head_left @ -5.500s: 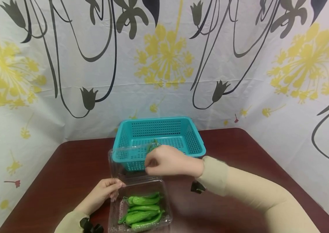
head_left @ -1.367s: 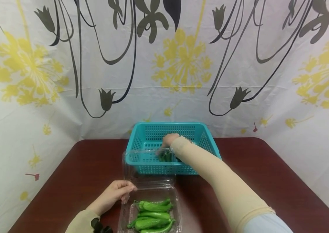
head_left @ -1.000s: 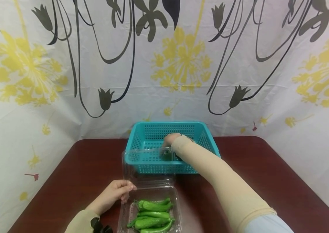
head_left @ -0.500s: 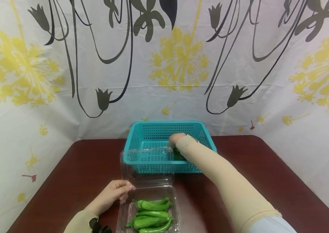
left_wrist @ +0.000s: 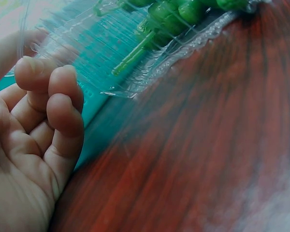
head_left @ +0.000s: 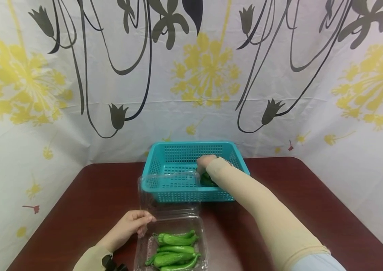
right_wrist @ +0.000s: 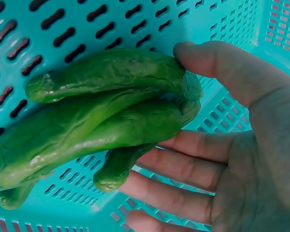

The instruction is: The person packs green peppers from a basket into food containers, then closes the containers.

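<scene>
My left hand (head_left: 127, 227) pinches the left edge of a clear plastic clamshell box (head_left: 181, 221) between thumb and fingers. Several bright green peppers (head_left: 174, 259) lie side by side in its base. The box's clear lid (head_left: 149, 199) is raised and overlaps the front of a turquoise plastic basket (head_left: 167, 145). Inside that basket, toward its right side, is my right hand (head_left: 205, 162). As the right wrist view shows, it grips a bunch of green peppers (right_wrist: 111, 72), thumb at their near ends and fingers underneath. From the head, my right wrist and sleeve hide most of this bunch.
A dark red-brown wooden table (head_left: 110, 188) bears the box and the basket. Behind it hangs a white curtain (head_left: 110, 150) with grey and yellow flower prints. My right sleeve (head_left: 262, 207) reaches across the table and over the basket's front rim.
From over the basket's front, my right hand has gone down into it, then shifted slightly right with the bunch. My left hand keeps its hold on the box edge.
</scene>
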A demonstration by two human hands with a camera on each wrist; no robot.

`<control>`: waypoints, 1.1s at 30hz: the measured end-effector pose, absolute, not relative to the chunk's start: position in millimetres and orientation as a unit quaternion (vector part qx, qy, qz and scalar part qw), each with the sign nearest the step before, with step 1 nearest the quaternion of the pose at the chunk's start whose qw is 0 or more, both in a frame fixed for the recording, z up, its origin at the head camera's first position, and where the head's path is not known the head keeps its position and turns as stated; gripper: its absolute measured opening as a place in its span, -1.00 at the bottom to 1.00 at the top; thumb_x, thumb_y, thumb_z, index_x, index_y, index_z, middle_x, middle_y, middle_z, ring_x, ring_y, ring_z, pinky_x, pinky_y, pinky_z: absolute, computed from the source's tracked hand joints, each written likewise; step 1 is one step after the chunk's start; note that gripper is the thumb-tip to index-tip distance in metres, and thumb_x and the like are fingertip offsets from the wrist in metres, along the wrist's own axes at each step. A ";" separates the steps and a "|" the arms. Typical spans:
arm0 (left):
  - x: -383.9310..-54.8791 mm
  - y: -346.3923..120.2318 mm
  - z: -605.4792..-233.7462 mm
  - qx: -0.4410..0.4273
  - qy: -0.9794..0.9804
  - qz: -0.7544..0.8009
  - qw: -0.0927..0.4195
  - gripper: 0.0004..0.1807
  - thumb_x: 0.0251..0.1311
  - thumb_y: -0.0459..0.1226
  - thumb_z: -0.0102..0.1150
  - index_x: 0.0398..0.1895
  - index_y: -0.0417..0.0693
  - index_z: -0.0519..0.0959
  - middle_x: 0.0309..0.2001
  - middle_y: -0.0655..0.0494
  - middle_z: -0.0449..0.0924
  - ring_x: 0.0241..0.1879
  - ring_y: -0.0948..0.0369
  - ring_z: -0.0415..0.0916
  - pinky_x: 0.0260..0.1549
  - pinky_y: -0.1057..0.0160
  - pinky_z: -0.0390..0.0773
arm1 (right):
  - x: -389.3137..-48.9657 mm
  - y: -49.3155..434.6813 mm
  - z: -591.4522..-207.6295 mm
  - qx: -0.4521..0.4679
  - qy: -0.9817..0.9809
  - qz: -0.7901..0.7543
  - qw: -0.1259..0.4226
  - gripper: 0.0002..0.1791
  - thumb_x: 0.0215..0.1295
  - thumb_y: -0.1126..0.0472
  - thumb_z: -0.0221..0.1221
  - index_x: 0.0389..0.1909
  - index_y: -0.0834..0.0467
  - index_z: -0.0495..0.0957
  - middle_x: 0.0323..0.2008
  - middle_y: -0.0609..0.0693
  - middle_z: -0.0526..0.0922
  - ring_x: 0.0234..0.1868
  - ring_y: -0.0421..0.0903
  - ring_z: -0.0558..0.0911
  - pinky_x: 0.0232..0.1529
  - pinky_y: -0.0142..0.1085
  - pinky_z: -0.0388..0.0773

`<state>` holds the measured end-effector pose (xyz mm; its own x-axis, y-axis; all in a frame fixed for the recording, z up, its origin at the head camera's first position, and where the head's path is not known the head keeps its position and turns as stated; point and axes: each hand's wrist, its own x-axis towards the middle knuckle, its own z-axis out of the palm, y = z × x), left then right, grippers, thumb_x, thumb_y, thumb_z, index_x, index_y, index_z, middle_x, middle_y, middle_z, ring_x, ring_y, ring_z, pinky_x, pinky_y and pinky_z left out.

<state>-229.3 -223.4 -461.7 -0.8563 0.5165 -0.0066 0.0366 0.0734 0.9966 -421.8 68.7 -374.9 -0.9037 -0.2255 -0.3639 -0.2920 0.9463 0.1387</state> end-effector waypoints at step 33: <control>-232.4 -224.6 -462.7 0.193 0.707 0.652 0.195 -0.69 0.44 -0.23 -0.01 -0.12 -0.31 0.61 -0.67 0.27 0.37 -0.63 0.35 0.36 -0.53 0.33 0.48 | -433.3 92.6 -362.0 -0.158 0.966 -0.046 0.197 -0.56 0.26 -0.21 0.18 -0.21 0.10 0.52 -0.25 0.05 0.55 -0.34 -0.04 0.59 -0.43 -0.18 0.53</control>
<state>-232.4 -224.6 -462.7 -0.8497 0.5266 -0.0249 0.0181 0.0763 0.9969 -433.3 92.6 -362.0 -0.8723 -0.3242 -0.3661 -0.2878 0.9456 -0.1517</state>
